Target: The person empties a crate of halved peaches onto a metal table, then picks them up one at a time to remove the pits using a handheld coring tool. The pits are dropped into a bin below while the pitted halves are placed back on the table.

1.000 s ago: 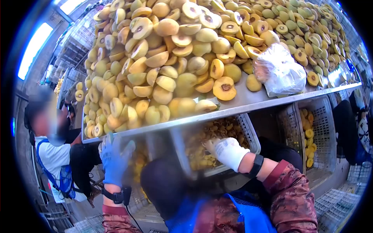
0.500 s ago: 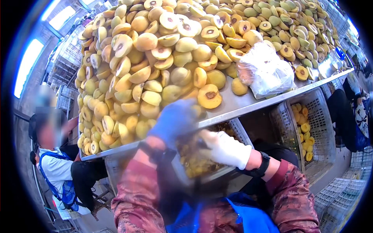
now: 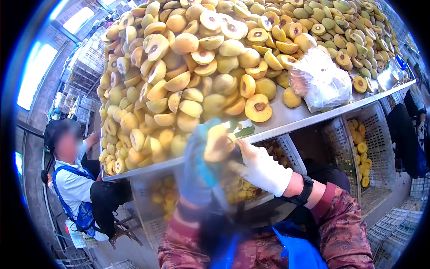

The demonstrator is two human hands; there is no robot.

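Observation:
My left hand (image 3: 195,163), in a blue glove and partly blurred, grips a yellow peach half (image 3: 218,143) just in front of the table edge. Close beside it is my right hand (image 3: 264,168) in a white glove, fingers curled and pointing toward the fruit. What those fingers hold, if anything, I cannot make out. A small green and silver object (image 3: 244,128) shows just above my right fingertips, against the metal edge. Another cut peach half (image 3: 258,108) lies face up on the table near my hands. Below them, a crate (image 3: 290,154) holds yellow fruit pieces.
A large heap of halved peaches (image 3: 179,83) covers the metal table (image 3: 309,122). A white plastic bag (image 3: 324,80) sits near its front edge. Another crate (image 3: 378,148) with fruit stands below right. A person (image 3: 74,179) sits at left; another person's dark-clothed leg (image 3: 403,134) shows at right.
The view has shifted, so the table and heap appear farther right. My left hand has turned and come down slightly, and the peach half in it is now visible. The hands remain close together.

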